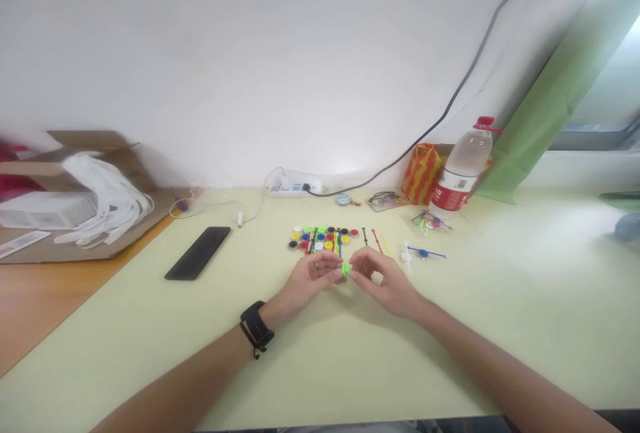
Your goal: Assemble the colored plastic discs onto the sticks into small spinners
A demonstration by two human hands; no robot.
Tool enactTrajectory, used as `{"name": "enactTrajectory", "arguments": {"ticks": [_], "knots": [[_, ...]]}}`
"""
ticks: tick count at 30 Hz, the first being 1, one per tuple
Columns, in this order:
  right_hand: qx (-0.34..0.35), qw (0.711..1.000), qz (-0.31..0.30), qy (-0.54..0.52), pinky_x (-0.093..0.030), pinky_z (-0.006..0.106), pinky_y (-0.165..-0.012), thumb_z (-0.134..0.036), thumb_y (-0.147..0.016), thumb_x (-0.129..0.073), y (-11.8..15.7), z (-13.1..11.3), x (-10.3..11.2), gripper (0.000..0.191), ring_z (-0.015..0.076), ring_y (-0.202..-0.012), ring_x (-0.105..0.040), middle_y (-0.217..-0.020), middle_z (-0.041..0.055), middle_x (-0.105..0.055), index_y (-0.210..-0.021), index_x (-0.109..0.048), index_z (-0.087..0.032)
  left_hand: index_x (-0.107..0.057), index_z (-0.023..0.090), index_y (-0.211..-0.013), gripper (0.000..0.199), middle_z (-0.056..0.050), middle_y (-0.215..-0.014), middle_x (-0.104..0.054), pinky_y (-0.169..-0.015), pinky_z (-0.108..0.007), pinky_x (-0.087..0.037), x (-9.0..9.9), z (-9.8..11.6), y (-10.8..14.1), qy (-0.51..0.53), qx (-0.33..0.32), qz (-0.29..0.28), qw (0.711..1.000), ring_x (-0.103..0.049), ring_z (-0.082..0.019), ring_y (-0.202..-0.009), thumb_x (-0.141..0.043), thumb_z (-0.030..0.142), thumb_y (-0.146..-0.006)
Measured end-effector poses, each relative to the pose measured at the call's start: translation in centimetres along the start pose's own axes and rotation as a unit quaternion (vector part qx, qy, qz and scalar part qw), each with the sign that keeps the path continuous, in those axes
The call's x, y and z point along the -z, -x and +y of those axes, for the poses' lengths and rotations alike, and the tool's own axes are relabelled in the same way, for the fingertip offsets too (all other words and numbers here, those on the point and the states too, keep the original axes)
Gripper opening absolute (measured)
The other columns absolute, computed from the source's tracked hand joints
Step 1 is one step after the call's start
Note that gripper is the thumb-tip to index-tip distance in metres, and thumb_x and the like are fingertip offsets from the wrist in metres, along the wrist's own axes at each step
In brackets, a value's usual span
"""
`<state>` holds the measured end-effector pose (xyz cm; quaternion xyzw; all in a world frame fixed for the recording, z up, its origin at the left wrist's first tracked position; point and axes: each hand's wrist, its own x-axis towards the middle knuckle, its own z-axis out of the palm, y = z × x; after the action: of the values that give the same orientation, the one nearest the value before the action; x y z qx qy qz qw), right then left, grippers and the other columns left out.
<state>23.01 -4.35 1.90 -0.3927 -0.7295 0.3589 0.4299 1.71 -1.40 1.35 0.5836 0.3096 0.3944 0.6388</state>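
A small bright green plastic piece [346, 270] is held between my two hands over the table. My left hand [313, 280] pinches it from the left with thumb and fingers, and my right hand [383, 281] pinches it from the right; its exact form is mostly covered by fingertips. Just beyond the hands lie several coloured round discs [296, 237] in rows, with thin plastic sticks across them. A black stick [365, 236], a red stick [377, 240] and a yellow one lie apart. To the right are a white disc-and-stick piece [407, 256] and a blue one [423, 254].
A black phone [198, 254] lies at left, near an open cardboard box [115, 153] with white straps [103, 200]. Along the wall stand a power strip [295, 186], a striped bag [421, 173] and a large bottle [463, 170]. More pieces [431, 222] lie before the bottle.
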Motion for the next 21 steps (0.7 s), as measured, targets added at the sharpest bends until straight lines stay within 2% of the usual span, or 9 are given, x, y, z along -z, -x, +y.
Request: {"name": "enactTrajectory", "arguments": {"ticks": [6, 9, 13, 15, 16, 18, 19, 20, 21], "knots": [[0.015, 1.000, -0.014, 0.013, -0.051, 0.028, -0.064, -0.040, -0.099, -0.056, 0.0, 0.0, -0.1, 0.018, 0.0154, -0.075, -0.061, -0.093, 0.0034, -0.064, -0.106, -0.058, -0.024, -0.072, 0.018, -0.109, 0.032, -0.010, -0.106, -0.074, -0.092, -0.039, -0.057, 0.2, -0.3, -0.1, 0.002, -0.006, -0.008, 1.000, -0.072, -0.023, -0.096, -0.081, 0.036, -0.084], [0.031, 0.999, 0.006, 0.030, -0.053, 0.030, -0.067, -0.037, -0.100, -0.055, 0.1, 0.5, 0.0, 0.025, 0.0163, -0.076, -0.060, -0.094, 0.0040, -0.063, -0.122, -0.056, -0.025, -0.072, 0.018, -0.108, 0.032, -0.009, -0.105, -0.074, -0.091, -0.040, -0.057, 0.4, -0.6, -0.2, 0.002, -0.007, 0.003, 1.000, -0.071, -0.022, -0.094, -0.081, 0.036, -0.084], [0.064, 0.993, 0.027, 0.091, -0.053, 0.034, -0.073, -0.033, -0.101, -0.053, 0.4, 1.4, 0.3, 0.056, 0.0164, -0.074, -0.058, -0.103, 0.0052, -0.061, -0.153, -0.033, -0.031, -0.072, 0.018, -0.109, 0.032, -0.008, -0.102, -0.074, -0.090, -0.039, -0.057, 0.7, -0.9, -0.3, 0.009, 0.003, 0.018, 1.000, -0.072, -0.021, -0.088, -0.081, 0.036, -0.084], [0.089, 0.988, 0.039, 0.118, -0.053, 0.036, -0.076, -0.034, -0.100, -0.054, 0.6, 1.6, 0.5, 0.071, 0.0168, -0.075, -0.058, -0.111, 0.0064, -0.061, -0.160, -0.016, -0.032, -0.073, 0.018, -0.109, 0.032, -0.008, -0.101, -0.075, -0.089, -0.039, -0.057, 0.7, -0.9, -0.3, 0.015, 0.007, 0.021, 1.000, -0.072, -0.021, -0.088, -0.082, 0.035, -0.083], [0.097, 0.987, 0.044, 0.123, -0.052, 0.036, -0.077, -0.035, -0.100, -0.054, 0.6, 1.6, 0.5, 0.071, 0.0170, -0.076, -0.058, -0.114, 0.0071, -0.060, -0.160, -0.016, -0.031, -0.073, 0.018, -0.109, 0.032, -0.008, -0.101, -0.075, -0.089, -0.039, -0.057, 0.7, -0.9, -0.3, 0.017, 0.008, 0.020, 1.000, -0.072, -0.021, -0.088, -0.082, 0.035, -0.083], [0.090, 0.989, 0.025, 0.115, -0.051, 0.036, -0.078, -0.039, -0.103, -0.050, 0.5, 1.5, 0.8, 0.047, 0.0172, -0.077, -0.059, -0.112, 0.0073, -0.062, -0.148, -0.041, -0.028, -0.073, 0.017, -0.108, 0.033, -0.008, -0.100, -0.075, -0.089, -0.039, -0.057, 0.6, -0.8, -0.3, 0.019, 0.009, 0.021, 1.000, -0.072, -0.021, -0.088, -0.083, 0.035, -0.082], [0.074, 0.992, 0.004, 0.103, -0.050, 0.035, -0.075, -0.041, -0.105, -0.045, 0.4, 1.3, 0.9, 0.031, 0.0169, -0.073, -0.059, -0.103, 0.0064, -0.064, -0.128, -0.059, -0.025, -0.073, 0.017, -0.107, 0.033, -0.008, -0.099, -0.075, -0.088, -0.039, -0.057, 0.6, -0.8, -0.3, 0.020, 0.011, 0.024, 0.999, -0.073, -0.021, -0.087, -0.083, 0.035, -0.081], [0.054, 0.995, -0.015, 0.088, -0.048, 0.033, -0.071, -0.043, -0.107, -0.039, 0.3, 1.2, 1.0, 0.035, 0.0164, -0.068, -0.057, -0.089, 0.0049, -0.064, -0.100, -0.067, -0.022, -0.073, 0.017, -0.106, 0.033, -0.007, -0.097, -0.075, -0.088, -0.039, -0.057, 0.6, -0.7, -0.3, 0.019, 0.013, 0.028, 0.999, -0.073, -0.021, -0.086, -0.084, 0.035, -0.081], [0.035, 0.996, -0.025, 0.074, -0.046, 0.032, -0.067, -0.045, -0.108, -0.033, 0.1, 1.1, 1.1, 0.049, 0.0158, -0.063, -0.054, -0.075, 0.0030, -0.059, -0.076, -0.062, -0.021, -0.073, 0.017, -0.106, 0.034, -0.007, -0.095, -0.075, -0.087, -0.039, -0.057, 0.6, -0.7, -0.3, 0.018, 0.015, 0.032, 0.999, -0.073, -0.021, -0.085, -0.085, 0.035, -0.080]]}}
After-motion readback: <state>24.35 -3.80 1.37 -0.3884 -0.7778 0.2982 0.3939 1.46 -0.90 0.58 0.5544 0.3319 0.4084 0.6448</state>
